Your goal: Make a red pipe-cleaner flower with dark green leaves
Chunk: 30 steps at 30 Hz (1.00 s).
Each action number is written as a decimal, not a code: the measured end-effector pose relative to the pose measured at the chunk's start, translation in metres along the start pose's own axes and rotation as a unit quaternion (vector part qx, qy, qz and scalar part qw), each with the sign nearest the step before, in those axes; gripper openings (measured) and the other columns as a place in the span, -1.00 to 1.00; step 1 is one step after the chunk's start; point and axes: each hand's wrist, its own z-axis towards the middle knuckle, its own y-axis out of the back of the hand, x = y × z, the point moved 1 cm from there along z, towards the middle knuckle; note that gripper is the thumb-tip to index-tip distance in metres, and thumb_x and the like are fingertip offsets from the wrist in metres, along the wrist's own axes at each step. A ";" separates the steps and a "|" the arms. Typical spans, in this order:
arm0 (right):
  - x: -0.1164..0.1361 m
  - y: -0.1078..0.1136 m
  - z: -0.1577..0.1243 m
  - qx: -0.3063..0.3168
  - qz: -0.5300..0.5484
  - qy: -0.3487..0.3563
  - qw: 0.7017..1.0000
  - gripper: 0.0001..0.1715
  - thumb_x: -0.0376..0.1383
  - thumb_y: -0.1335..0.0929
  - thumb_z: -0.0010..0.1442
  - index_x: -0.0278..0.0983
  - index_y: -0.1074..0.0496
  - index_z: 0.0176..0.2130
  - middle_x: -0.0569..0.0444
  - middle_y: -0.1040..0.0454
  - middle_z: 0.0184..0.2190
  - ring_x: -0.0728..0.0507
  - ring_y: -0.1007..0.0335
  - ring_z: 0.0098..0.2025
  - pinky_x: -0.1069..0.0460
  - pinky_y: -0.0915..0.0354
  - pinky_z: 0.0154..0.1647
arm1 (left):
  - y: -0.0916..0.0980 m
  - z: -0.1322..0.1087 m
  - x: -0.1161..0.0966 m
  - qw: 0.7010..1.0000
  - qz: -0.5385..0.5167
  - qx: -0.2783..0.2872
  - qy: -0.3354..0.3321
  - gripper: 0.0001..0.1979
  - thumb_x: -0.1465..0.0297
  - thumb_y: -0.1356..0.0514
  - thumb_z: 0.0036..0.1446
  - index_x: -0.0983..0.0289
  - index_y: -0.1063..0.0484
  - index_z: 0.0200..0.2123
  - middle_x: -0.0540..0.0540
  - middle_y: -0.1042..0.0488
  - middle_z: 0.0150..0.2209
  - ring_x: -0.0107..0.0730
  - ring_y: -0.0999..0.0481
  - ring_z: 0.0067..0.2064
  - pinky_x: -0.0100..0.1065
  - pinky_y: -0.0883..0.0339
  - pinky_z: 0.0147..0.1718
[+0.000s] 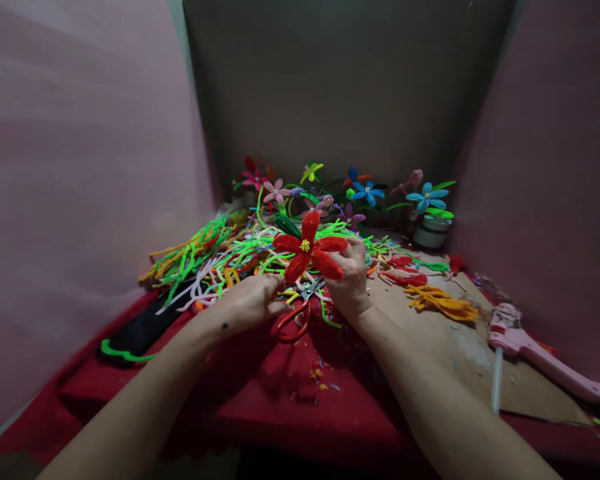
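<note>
A red pipe-cleaner flower [305,246] with a yellow centre faces me above the heap. My right hand [349,277] is closed behind its right-hand petals and holds it. Close to the lower left petal, my left hand [260,298] has its fingers bent together; what they pinch, if anything, is hidden. A dark green leaf [287,225] shows behind the flower's upper left. Below the flower, between my hands, red-handled scissors [295,323] lie with the blades pointing away from me.
Loose pipe cleaners [200,257] in many colours are heaped behind my hands. Several finished flowers [367,192] stand at the back, near a pale pot [431,230]. On cardboard [460,353] at right lie an orange bundle [443,303] and a pink glue gun [545,357]. Scraps dot the red cloth [260,407].
</note>
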 end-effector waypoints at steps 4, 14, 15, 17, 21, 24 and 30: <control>-0.005 -0.002 -0.002 -0.016 -0.007 -0.019 1.000 -0.81 -0.32 -0.34 0.11 -0.10 -0.54 -0.28 0.05 -0.47 -0.25 -0.23 -0.12 -0.08 -0.12 -0.18 -0.04 | -0.024 0.000 -0.009 0.997 0.076 0.005 -0.033 -0.72 0.22 -0.16 0.03 0.32 -0.34 -0.28 0.20 -0.46 -0.28 -0.20 -0.44 -0.26 -0.31 -0.22 -0.27; -0.011 -0.005 -0.005 0.000 -0.016 -0.041 0.999 -0.66 -0.47 -0.31 0.05 -0.12 -0.52 -0.23 0.03 -0.42 -0.21 -0.23 -0.08 -0.04 -0.13 -0.15 -0.02 | -0.029 0.005 -0.009 0.999 0.028 -0.023 0.019 -0.75 0.44 -0.06 -0.07 0.21 -0.35 -0.25 0.12 -0.49 -0.40 -0.17 -0.47 -0.40 -0.30 -0.17 -0.46; -0.011 -0.005 -0.004 -0.007 -0.013 -0.044 0.999 -0.67 -0.46 -0.31 0.06 -0.12 -0.52 -0.24 0.03 -0.43 -0.23 -0.23 -0.09 -0.05 -0.13 -0.16 -0.02 | -0.028 0.004 -0.009 0.999 0.028 -0.021 0.016 -0.74 0.44 -0.05 -0.06 0.21 -0.34 -0.23 0.12 -0.49 -0.41 -0.17 -0.47 -0.41 -0.30 -0.17 -0.46; -0.011 -0.004 -0.003 -0.022 -0.011 -0.048 0.999 -0.71 -0.44 -0.32 0.06 -0.13 -0.53 -0.27 0.03 -0.44 -0.25 -0.23 -0.11 -0.08 -0.14 -0.17 -0.03 | -0.027 0.001 -0.007 0.999 0.042 -0.015 0.017 -0.69 0.44 -0.03 -0.05 0.24 -0.32 -0.16 0.14 -0.50 -0.39 -0.16 -0.48 -0.38 -0.31 -0.19 -0.44; -0.012 -0.002 0.001 -0.048 -0.007 -0.045 0.998 -0.80 -0.39 -0.34 0.08 -0.16 -0.55 -0.32 0.03 -0.46 -0.25 -0.23 -0.14 -0.12 -0.12 -0.19 -0.06 | -0.028 -0.014 -0.004 0.995 0.090 0.003 0.040 -0.58 0.44 -0.03 -0.03 0.26 -0.23 -0.03 0.22 -0.53 -0.30 -0.10 -0.51 -0.31 -0.29 -0.22 -0.41; -0.013 0.000 0.002 -0.056 -0.005 -0.044 0.997 -0.84 -0.34 -0.35 0.11 -0.16 -0.55 -0.34 0.04 -0.47 -0.26 -0.21 -0.14 -0.14 -0.10 -0.19 -0.08 | -0.024 -0.030 -0.002 0.991 0.126 0.023 0.037 -0.68 0.36 0.06 0.10 0.23 -0.25 -0.06 0.22 -0.53 -0.26 -0.08 -0.52 -0.26 -0.26 -0.25 -0.38; -0.011 -0.001 0.001 -0.058 -0.011 -0.033 0.998 -0.87 -0.32 -0.36 0.11 -0.15 -0.55 -0.36 0.04 -0.48 -0.26 -0.21 -0.14 -0.14 -0.09 -0.17 -0.08 | 0.004 -0.056 0.010 0.969 0.126 -0.125 0.170 -0.57 0.31 0.17 0.19 0.37 -0.15 0.06 0.31 -0.50 -0.17 -0.06 -0.53 -0.22 -0.22 -0.34 -0.33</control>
